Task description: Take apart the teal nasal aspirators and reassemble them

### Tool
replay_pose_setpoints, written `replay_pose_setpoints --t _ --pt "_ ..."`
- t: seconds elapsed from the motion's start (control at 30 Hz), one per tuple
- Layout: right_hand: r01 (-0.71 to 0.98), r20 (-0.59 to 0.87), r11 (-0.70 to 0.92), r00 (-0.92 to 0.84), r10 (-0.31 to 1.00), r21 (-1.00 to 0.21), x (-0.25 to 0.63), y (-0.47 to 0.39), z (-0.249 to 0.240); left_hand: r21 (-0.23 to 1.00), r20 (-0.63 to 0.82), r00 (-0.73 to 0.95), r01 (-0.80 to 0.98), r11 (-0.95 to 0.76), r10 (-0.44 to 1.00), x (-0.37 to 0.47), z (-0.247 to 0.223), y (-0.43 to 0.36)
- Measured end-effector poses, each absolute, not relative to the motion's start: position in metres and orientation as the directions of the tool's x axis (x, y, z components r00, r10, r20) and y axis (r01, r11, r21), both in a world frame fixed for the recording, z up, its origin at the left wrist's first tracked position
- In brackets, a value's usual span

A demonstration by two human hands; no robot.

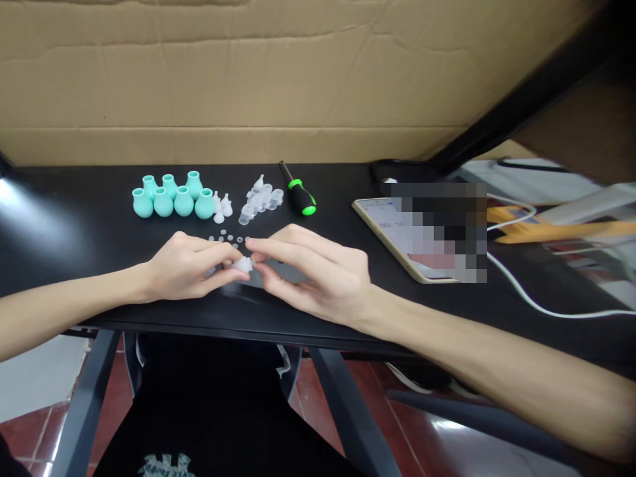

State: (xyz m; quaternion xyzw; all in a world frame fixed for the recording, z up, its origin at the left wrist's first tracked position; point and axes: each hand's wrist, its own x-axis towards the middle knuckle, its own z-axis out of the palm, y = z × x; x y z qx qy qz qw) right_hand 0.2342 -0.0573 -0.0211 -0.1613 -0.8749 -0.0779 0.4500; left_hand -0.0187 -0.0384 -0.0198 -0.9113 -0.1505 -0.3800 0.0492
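Between thumb and fingers, my left hand [199,265] pinches a small white plastic piece [243,264] above the black table. My right hand [318,275] meets it from the other side, its thumb and index fingertips closed at the piece's right end; whether they hold a separate tiny part is hidden. Just beyond the fingertips lie several small translucent discs [230,238]. Behind my left hand are several white cone-shaped nozzles [226,205] and two rows of turquoise rubber bulbs [184,201], open necks upward. A heap of clear plastic cups [261,200] sits farther right.
A screwdriver [301,197] with a black and green handle lies near the back edge. To the right are a phone [387,228], partly blurred out, and a white cable [521,291]. A cardboard wall [238,79] closes off the table's back.
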Motion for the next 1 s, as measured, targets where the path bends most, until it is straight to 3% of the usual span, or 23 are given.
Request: replay_pose_setpoints --t 1.0 --pt "0.405 0.799 0.914 -0.544 0.256 -0.017 0.2342 -0.0586 -0.0222 0.012 0.71 0.664 0.323 -0.946 0.235 -0.0197 -0.0233 -0.0377"
